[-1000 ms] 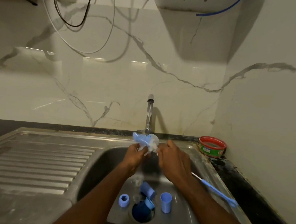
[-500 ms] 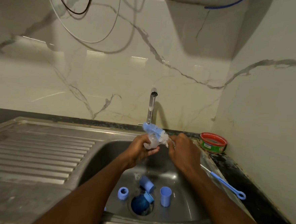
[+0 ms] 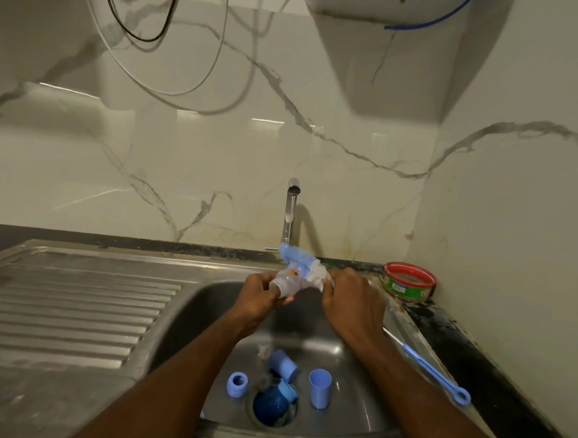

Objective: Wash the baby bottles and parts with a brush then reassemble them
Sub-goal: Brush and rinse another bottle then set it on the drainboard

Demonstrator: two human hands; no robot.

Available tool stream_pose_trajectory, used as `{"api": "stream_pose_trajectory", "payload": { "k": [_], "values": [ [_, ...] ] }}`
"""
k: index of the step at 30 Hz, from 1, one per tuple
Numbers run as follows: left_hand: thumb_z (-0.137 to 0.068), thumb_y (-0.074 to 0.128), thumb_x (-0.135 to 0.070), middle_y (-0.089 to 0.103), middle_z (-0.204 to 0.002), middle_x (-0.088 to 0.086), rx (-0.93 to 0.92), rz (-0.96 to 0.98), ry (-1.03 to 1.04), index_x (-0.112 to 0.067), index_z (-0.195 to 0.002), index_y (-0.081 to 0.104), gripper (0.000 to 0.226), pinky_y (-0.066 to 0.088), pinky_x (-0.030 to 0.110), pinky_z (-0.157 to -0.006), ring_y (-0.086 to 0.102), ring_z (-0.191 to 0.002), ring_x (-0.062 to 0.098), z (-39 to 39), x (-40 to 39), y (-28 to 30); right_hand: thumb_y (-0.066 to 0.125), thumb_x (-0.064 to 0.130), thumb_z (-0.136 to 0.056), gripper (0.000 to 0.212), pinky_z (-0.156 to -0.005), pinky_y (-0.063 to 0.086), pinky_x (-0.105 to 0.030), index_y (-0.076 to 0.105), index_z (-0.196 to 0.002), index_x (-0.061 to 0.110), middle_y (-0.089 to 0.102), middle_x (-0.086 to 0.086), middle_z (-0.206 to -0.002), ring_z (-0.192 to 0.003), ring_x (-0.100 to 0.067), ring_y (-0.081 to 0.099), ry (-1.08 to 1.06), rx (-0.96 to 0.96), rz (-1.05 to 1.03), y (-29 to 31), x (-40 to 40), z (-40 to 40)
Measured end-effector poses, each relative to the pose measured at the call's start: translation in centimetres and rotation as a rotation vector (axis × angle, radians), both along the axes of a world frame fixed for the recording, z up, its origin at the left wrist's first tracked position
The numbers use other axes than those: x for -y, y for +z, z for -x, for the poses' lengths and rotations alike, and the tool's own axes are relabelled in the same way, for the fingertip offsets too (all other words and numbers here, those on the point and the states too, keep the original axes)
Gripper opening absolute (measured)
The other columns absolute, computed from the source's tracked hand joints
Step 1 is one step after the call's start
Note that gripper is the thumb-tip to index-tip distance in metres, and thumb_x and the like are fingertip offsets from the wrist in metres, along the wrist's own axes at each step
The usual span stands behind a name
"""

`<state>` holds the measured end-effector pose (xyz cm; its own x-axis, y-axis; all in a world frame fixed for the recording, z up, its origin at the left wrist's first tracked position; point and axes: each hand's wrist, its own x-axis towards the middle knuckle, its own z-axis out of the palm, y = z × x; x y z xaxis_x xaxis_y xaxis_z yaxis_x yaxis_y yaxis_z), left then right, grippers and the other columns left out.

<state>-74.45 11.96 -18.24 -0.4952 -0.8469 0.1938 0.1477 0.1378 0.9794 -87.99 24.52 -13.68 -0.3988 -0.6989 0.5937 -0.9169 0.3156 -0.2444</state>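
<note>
My left hand (image 3: 258,297) grips a clear baby bottle (image 3: 288,280) over the sink basin (image 3: 202,308), just below the tap (image 3: 290,215). My right hand (image 3: 352,300) holds a blue and white bottle brush (image 3: 301,262) whose bristles lie against the bottle under the running water. On the basin floor sit a blue ring (image 3: 237,384), a blue cap lying on its side (image 3: 284,365) and an upright blue cup (image 3: 319,388). A dark blue piece (image 3: 271,407) rests in the drain.
A thin blue brush (image 3: 435,374) lies on the sink's right rim. A red and green tin (image 3: 409,282) stands in the back right corner. The ribbed steel drainboard (image 3: 69,306) stretches to the left. Cables hang on the marble wall above.
The bottle and brush have shifted slightly right under the tap, and the brush now lies across the bottle's outside. The camera view has tilted a little.
</note>
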Motion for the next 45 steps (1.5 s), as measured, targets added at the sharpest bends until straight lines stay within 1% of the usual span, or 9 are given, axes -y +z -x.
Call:
{"api": "stream_pose_trajectory", "payload": {
  "k": [7, 14, 18, 21, 25, 35, 38, 43, 45],
  "values": [
    [-0.102, 0.059, -0.012, 0.069, -0.122, 0.018, -0.019, -0.014, -0.048, -0.007, -0.130, 0.059, 0.029, 0.057, 0.051, -0.096, 0.071, -0.105, 0.031, 0.1, 0.0, -0.8, 0.053, 0.046, -0.091, 0.032, -0.069, 0.051, -0.034, 0.072, -0.111, 0.029, 0.072, 0.001, -0.098, -0.087, -0.023, 0.066, 0.172, 0.023, -0.049, -0.2, -0.5, -0.5],
    [-0.097, 0.061, 0.000, 0.071, -0.116, 0.014, 0.054, 0.054, 0.023, -0.005, -0.122, 0.065, 0.026, 0.062, 0.032, -0.079, 0.074, -0.097, 0.021, 0.3, 0.1, -1.0, 0.054, 0.042, -0.098, 0.028, -0.065, 0.042, -0.030, 0.072, -0.110, 0.024, 0.071, -0.001, -0.099, -0.087, -0.023, 0.067, -0.034, 0.004, 0.003, 0.1, -0.1, 0.2],
    [-0.097, 0.065, -0.013, 0.071, -0.115, 0.012, 0.023, 0.052, 0.113, -0.012, -0.121, 0.063, 0.025, 0.061, 0.045, -0.088, 0.071, -0.100, 0.024, 0.4, 0.2, -0.9, 0.057, 0.044, -0.094, 0.029, -0.066, 0.052, -0.033, 0.074, -0.109, 0.026, 0.073, 0.001, -0.093, -0.082, -0.022, 0.067, 0.114, 0.049, -0.020, -0.1, -0.3, -0.5],
    [-0.093, 0.071, -0.017, 0.070, -0.116, 0.006, 0.024, 0.067, 0.158, -0.013, -0.130, 0.059, 0.039, 0.060, 0.038, -0.089, 0.069, -0.106, 0.021, 0.2, 0.4, -1.2, 0.057, 0.048, -0.091, 0.031, -0.067, 0.051, -0.033, 0.074, -0.105, 0.027, 0.073, 0.002, -0.092, -0.082, -0.022, 0.066, 0.211, 0.038, -0.033, 0.0, -0.5, -1.1],
    [-0.094, 0.071, -0.021, 0.074, -0.099, 0.001, 0.080, 0.067, 0.239, -0.013, -0.114, 0.070, 0.021, 0.058, 0.027, -0.074, 0.071, -0.095, 0.018, 0.5, 0.7, -1.1, 0.053, 0.046, -0.096, 0.027, -0.058, 0.037, -0.028, 0.069, -0.106, 0.027, 0.071, 0.003, -0.095, -0.079, -0.020, 0.063, 0.094, -0.010, 0.035, 0.2, -0.4, -0.8],
    [-0.104, 0.056, -0.017, 0.071, -0.113, 0.011, -0.080, -0.190, -0.004, -0.020, -0.126, 0.056, 0.023, 0.063, 0.044, -0.081, 0.074, -0.095, 0.032, 0.6, -1.0, -0.3, 0.056, 0.049, -0.096, 0.026, -0.058, 0.037, -0.026, 0.070, -0.107, 0.030, 0.071, 0.006, -0.091, -0.074, -0.012, 0.056, 0.190, 0.000, 0.003, -0.2, -0.6, -0.5],
    [-0.104, 0.056, -0.017, 0.074, -0.113, 0.014, -0.066, -0.151, -0.086, -0.016, -0.132, 0.055, 0.028, 0.064, 0.035, -0.076, 0.075, -0.097, 0.030, 0.8, -1.0, 0.1, 0.054, 0.048, -0.096, 0.027, -0.065, 0.044, -0.029, 0.070, -0.105, 0.028, 0.070, 0.006, -0.094, -0.079, -0.014, 0.061, 0.136, 0.022, 0.014, 0.3, -0.4, 0.2],
    [-0.097, 0.066, -0.013, 0.070, -0.113, 0.016, 0.013, -0.103, 0.076, -0.012, -0.131, 0.059, 0.035, 0.061, 0.030, -0.071, 0.075, -0.088, 0.025, 1.7, 0.2, -0.6, 0.057, 0.048, -0.095, 0.028, -0.054, 0.034, -0.027, 0.073, -0.108, 0.030, 0.063, 0.004, -0.092, -0.075, -0.018, 0.058, 0.035, 0.022, -0.008, 0.9, -0.2, 2.3],
    [-0.097, 0.065, -0.015, 0.072, -0.110, 0.012, 0.086, -0.013, 0.125, -0.010, -0.125, 0.065, 0.028, 0.062, 0.031, -0.077, 0.073, -0.092, 0.022, 1.4, 0.4, -1.1, 0.058, 0.051, -0.094, 0.028, -0.058, 0.042, -0.029, 0.073, -0.105, 0.031, 0.062, 0.007, -0.091, -0.077, -0.014, 0.057, 0.094, 0.028, -0.006, 0.0, -0.2, 2.3]
  ]
}}
